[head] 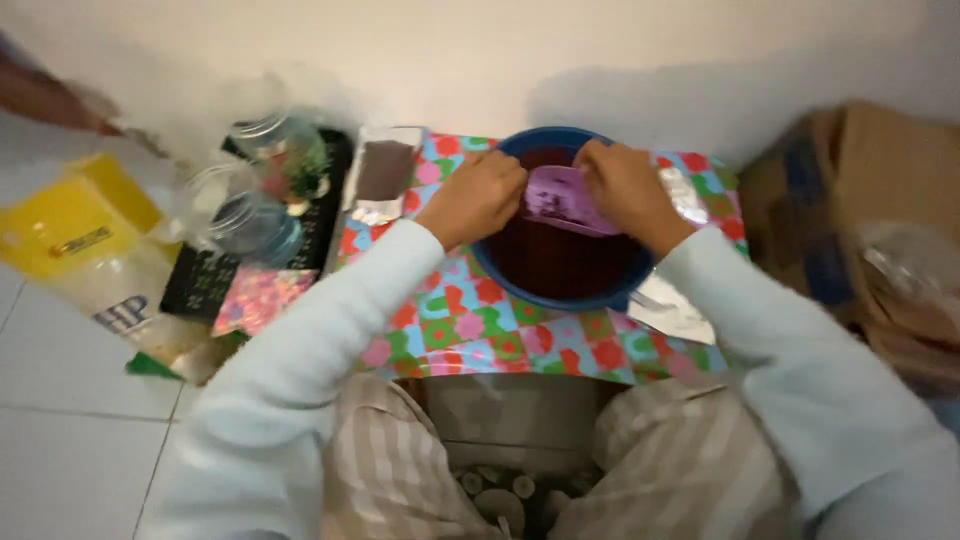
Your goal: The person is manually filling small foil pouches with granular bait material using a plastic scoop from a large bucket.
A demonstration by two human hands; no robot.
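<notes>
A blue bowl with a dark red-brown inside stands on a small table covered by a bright flowered cloth. Over the bowl I hold a purple packet between both hands. My left hand grips its left edge and my right hand grips its right edge. Both arms are in pale long sleeves. What lies at the bottom of the bowl is too dark to tell.
A silvery foil packet lies left of the bowl, another foil piece at its right. Two glass jars stand on a dark tray. A yellow and white bag sits on the tiled floor. Brown cardboard fills the right side.
</notes>
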